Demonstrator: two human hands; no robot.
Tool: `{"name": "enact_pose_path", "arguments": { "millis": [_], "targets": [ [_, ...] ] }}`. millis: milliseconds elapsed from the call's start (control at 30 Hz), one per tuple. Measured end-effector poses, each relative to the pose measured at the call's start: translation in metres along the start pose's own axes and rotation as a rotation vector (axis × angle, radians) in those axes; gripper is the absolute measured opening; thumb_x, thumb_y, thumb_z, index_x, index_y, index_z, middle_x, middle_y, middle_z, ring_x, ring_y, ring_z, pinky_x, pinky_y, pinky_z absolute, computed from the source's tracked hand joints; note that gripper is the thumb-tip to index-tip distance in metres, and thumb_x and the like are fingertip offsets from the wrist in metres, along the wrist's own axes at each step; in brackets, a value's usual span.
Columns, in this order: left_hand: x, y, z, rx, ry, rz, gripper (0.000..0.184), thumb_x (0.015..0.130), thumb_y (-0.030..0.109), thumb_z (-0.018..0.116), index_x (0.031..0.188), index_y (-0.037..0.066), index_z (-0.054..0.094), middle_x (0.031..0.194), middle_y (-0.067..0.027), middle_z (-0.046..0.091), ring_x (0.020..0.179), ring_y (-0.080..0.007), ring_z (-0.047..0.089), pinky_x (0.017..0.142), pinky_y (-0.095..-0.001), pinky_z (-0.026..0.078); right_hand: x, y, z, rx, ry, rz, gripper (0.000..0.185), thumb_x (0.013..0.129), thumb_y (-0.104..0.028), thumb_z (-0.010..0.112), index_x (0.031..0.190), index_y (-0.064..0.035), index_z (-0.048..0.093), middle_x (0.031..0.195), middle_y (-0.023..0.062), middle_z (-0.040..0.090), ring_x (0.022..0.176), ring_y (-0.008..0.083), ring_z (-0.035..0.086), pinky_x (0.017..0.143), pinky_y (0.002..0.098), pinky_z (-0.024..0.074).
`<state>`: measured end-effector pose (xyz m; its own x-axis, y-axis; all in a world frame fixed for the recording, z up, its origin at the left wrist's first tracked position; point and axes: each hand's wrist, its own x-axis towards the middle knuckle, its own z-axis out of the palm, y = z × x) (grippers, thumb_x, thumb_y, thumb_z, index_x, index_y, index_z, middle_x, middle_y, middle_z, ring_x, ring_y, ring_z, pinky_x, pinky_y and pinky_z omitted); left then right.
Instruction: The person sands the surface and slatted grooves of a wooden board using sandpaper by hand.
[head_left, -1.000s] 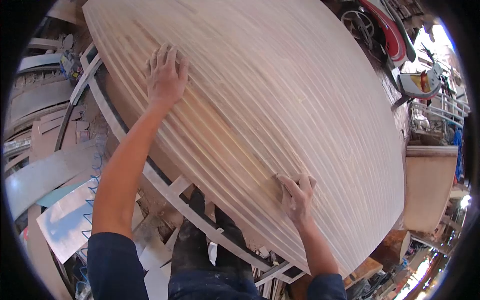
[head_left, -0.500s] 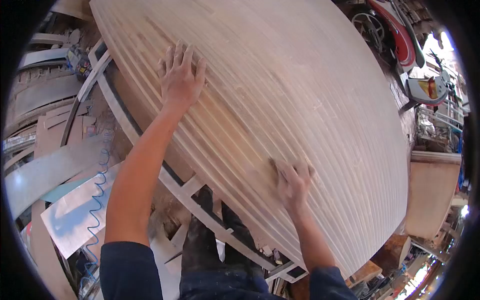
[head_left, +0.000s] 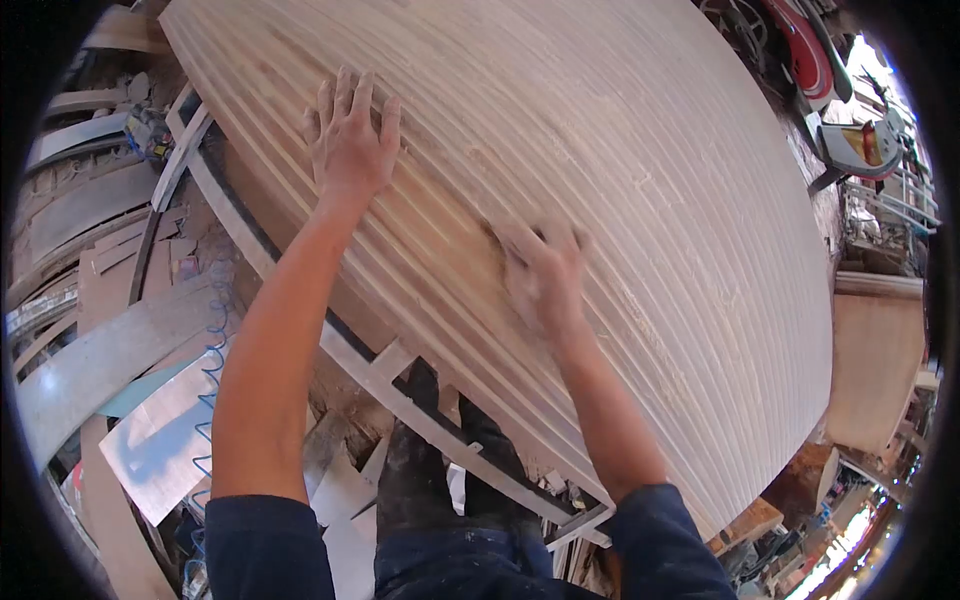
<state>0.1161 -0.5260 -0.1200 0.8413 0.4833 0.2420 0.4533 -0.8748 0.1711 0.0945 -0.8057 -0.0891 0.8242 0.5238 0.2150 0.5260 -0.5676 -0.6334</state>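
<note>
A large, pale wooden panel [head_left: 660, 270] with long curved grooves fills the middle of the view. My left hand [head_left: 352, 138] lies on its grooved surface at the upper left, fingers spread and dusty. Lower and to the right, my right hand [head_left: 543, 265] presses on the panel with bent fingers, blurred by motion. A small dark edge shows beside its fingertips, but what it holds is too hidden to name. Yellowish, darker wood lies between the two hands.
A frame rail [head_left: 425, 422] runs along the panel's near edge, by my legs. Boards, a blue coiled hose [head_left: 207, 400] and a painted sheet [head_left: 165, 440] lie at left. A red motorbike [head_left: 805, 55] and a wooden panel [head_left: 876, 370] stand at right.
My right hand has moved up and to the left along the grooves, nearer my left hand. My left hand stays on about the same part of the panel. The view has shifted slightly.
</note>
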Motion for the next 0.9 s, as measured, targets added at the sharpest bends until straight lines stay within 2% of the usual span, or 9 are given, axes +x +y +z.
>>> {"name": "enact_pose_path", "arguments": {
  "millis": [67, 200, 300, 367, 467, 533, 667, 833, 900],
  "targets": [
    [-0.002, -0.002, 0.001, -0.003, -0.013, 0.005, 0.062, 0.106, 0.053, 0.039, 0.157, 0.018, 0.042, 0.165, -0.0115, 0.036, 0.155, -0.033, 0.026, 0.126, -0.0514, 0.016, -0.003, -0.001, 0.004, 0.038, 0.007, 0.019, 0.032, 0.082, -0.007, 0.071, 0.112, -0.0178, 0.077, 0.091, 0.0064, 0.06, 0.09, 0.0257, 0.058, 0.087, 0.0391, 0.0377],
    [0.002, -0.003, 0.005, 0.011, 0.0, 0.022, 0.063, 0.106, 0.053, 0.039, 0.157, 0.017, 0.041, 0.165, -0.0117, 0.035, 0.154, -0.034, 0.026, 0.126, -0.0517, 0.017, -0.108, 0.035, -0.062, -0.093, -0.036, 0.044, 0.036, 0.08, -0.013, 0.076, 0.115, -0.0193, 0.076, 0.09, 0.005, 0.059, 0.09, 0.0235, 0.058, 0.087, 0.0417, 0.038],
    [-0.001, 0.0, -0.001, 0.019, -0.002, 0.036, 0.063, 0.106, 0.054, 0.038, 0.157, 0.017, 0.042, 0.166, -0.0116, 0.034, 0.154, -0.0338, 0.026, 0.126, -0.0518, 0.016, -0.112, 0.031, -0.068, -0.136, -0.052, 0.007, 0.04, 0.079, -0.012, 0.076, 0.119, -0.0191, 0.074, 0.093, 0.0054, 0.059, 0.091, 0.0237, 0.059, 0.089, 0.0427, 0.0385],
    [0.002, 0.001, 0.002, 0.013, 0.004, 0.038, 0.063, 0.106, 0.054, 0.038, 0.157, 0.017, 0.042, 0.166, -0.0117, 0.033, 0.154, -0.0339, 0.026, 0.126, -0.052, 0.016, -0.05, 0.008, -0.038, -0.028, -0.046, -0.038, 0.038, 0.079, -0.002, 0.073, 0.114, -0.0146, 0.077, 0.1, 0.01, 0.062, 0.095, 0.0266, 0.058, 0.091, 0.0397, 0.0386],
    [0.0, -0.001, 0.001, 0.001, -0.006, 0.019, 0.064, 0.106, 0.055, 0.037, 0.157, 0.017, 0.043, 0.166, -0.0116, 0.033, 0.155, -0.0338, 0.026, 0.126, -0.0521, 0.016, -0.01, 0.004, 0.0, -0.025, -0.022, -0.07, 0.037, 0.079, -0.002, 0.074, 0.114, -0.0152, 0.077, 0.103, 0.0108, 0.062, 0.095, 0.0275, 0.058, 0.091, 0.0401, 0.04],
    [0.001, -0.002, 0.004, -0.033, -0.013, 0.02, 0.064, 0.106, 0.055, 0.037, 0.157, 0.018, 0.043, 0.166, -0.0114, 0.033, 0.155, -0.0335, 0.025, 0.126, -0.052, 0.016, -0.025, 0.008, -0.016, -0.004, -0.032, -0.031, 0.034, 0.08, -0.002, 0.074, 0.111, -0.0155, 0.078, 0.097, 0.0103, 0.063, 0.093, 0.0276, 0.059, 0.091, 0.0405, 0.0403],
    [0.007, -0.002, 0.005, 0.001, 0.027, 0.027, 0.063, 0.106, 0.055, 0.038, 0.156, 0.017, 0.044, 0.166, -0.0113, 0.034, 0.155, -0.0329, 0.026, 0.126, -0.0523, 0.016, -0.141, 0.035, -0.1, -0.036, -0.081, 0.341, 0.026, 0.083, -0.005, 0.073, 0.103, -0.02, 0.082, 0.078, 0.0102, 0.064, 0.088, 0.0277, 0.061, 0.096, 0.0449, 0.0376],
    [0.002, 0.0, 0.001, 0.003, -0.006, -0.02, 0.063, 0.106, 0.054, 0.039, 0.156, 0.017, 0.043, 0.166, -0.0113, 0.034, 0.155, -0.0322, 0.025, 0.126, -0.0525, 0.016, -0.055, 0.009, -0.044, -0.057, -0.042, 0.187, 0.027, 0.086, -0.008, 0.069, 0.108, -0.0194, 0.079, 0.092, 0.0106, 0.065, 0.092, 0.031, 0.062, 0.089, 0.0422, 0.0363],
    [0.0, -0.001, 0.0, -0.003, -0.005, 0.015, 0.063, 0.106, 0.054, 0.038, 0.157, 0.018, 0.042, 0.166, -0.011, 0.033, 0.155, -0.0323, 0.024, 0.126, -0.0519, 0.015, -0.002, -0.007, -0.019, 0.011, -0.099, 0.125, 0.021, 0.087, -0.008, 0.069, 0.106, -0.0133, 0.076, 0.095, 0.0098, 0.066, 0.096, 0.0303, 0.061, 0.093, 0.0406, 0.0351]
  ]
}}
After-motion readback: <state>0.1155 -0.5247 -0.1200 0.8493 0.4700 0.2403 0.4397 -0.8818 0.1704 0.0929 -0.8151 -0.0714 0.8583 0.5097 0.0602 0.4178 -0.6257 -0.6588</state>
